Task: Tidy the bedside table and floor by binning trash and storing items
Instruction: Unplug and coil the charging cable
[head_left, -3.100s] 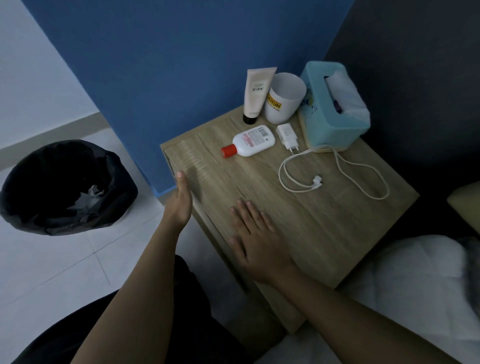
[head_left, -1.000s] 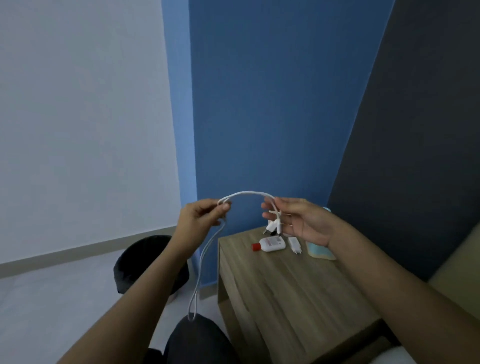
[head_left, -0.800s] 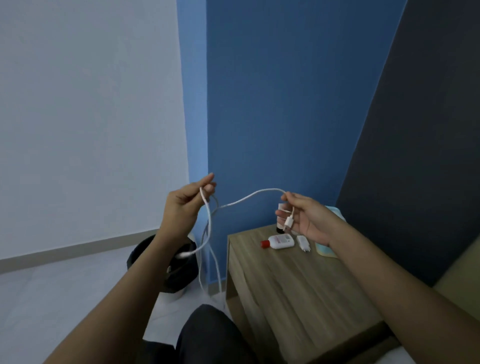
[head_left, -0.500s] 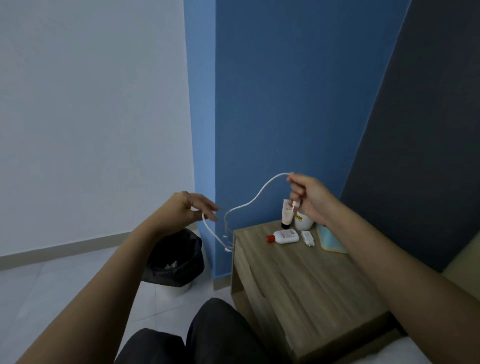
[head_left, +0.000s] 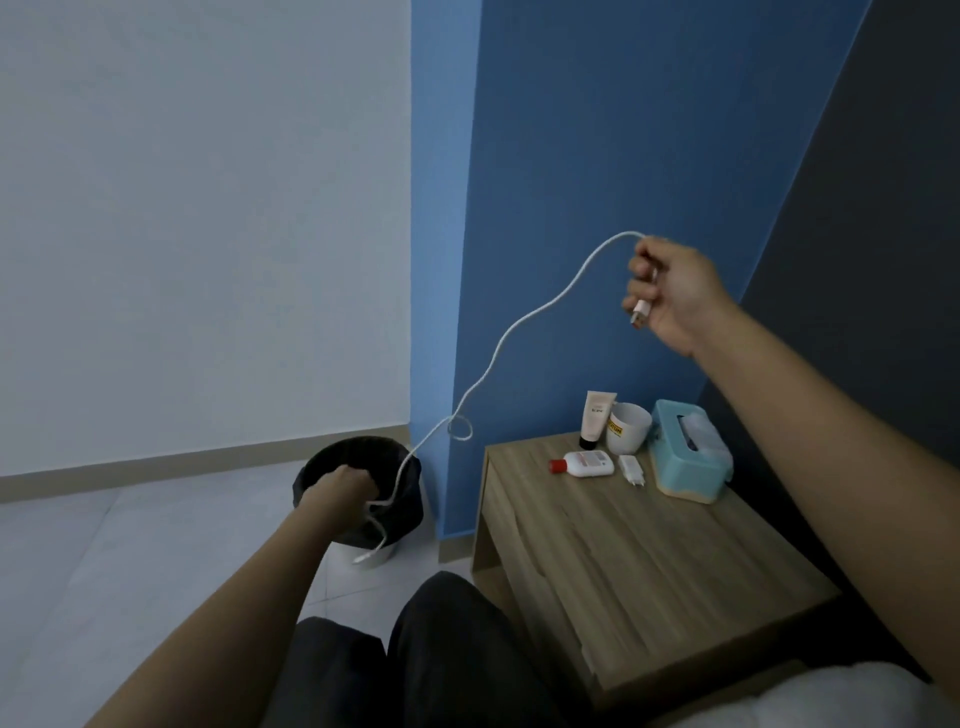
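A white charging cable (head_left: 519, 327) stretches in the air between both hands, with a small loop partway along. My right hand (head_left: 672, 288) is raised high and grips one plug end. My left hand (head_left: 343, 480) is low, in front of the black-lined bin (head_left: 402, 514), closed around the cable near its other end, which dangles below. The wooden bedside table (head_left: 623, 551) holds a white bottle with a red cap (head_left: 584, 463), a white charger plug (head_left: 631, 469), a cream tube (head_left: 596, 418), a white cup (head_left: 627, 428) and a teal tissue box (head_left: 685, 460).
The bin stands on pale floor tiles against a blue wall left of the table. My dark-trousered knees (head_left: 415, 654) are at the bottom centre. A white bed cover (head_left: 831, 696) shows at the bottom right, beside a dark headboard wall.
My right hand has risen with its plug end while my left hand dropped toward the bin, pulling the cable out long. Earlier the cable lay on the table.
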